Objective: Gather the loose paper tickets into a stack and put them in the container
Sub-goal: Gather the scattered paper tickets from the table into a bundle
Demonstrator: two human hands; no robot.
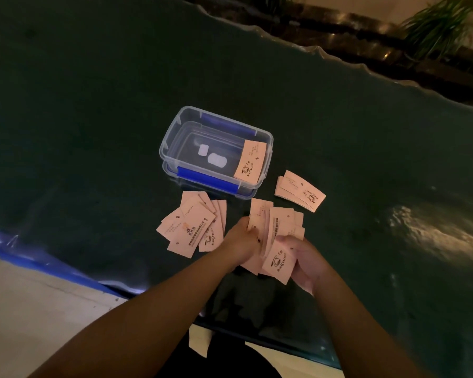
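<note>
Both grips are closed on one loose bundle of tickets (271,236) at lower centre of the frame: your left hand (243,238) pinches its left edge, and your right hand (303,257) cups it from the right with the thumb across the top card. That bundle is fanned and uneven, its long axis running roughly from bottom to top of the frame and leaning slightly right, with the coffee-cup print on the nearest card facing you.

Left of your hands, a second spread (194,225) lies flat on the dark desk (93,132), its cards overlapping at mixed angles, most of them tilted toward the upper right. To the upper right of your hands, a small neater pile (298,190) rests on the desk, with its long axis running from upper left to lower right.

Above both, at centre frame, sits the clear box (175,137) with blue clips, open at the top. One ticket (250,162) leans inside against its right end, long axis nearly upright in the frame and tipped right, printed side showing. Two white patches show at the box bottom.
</note>
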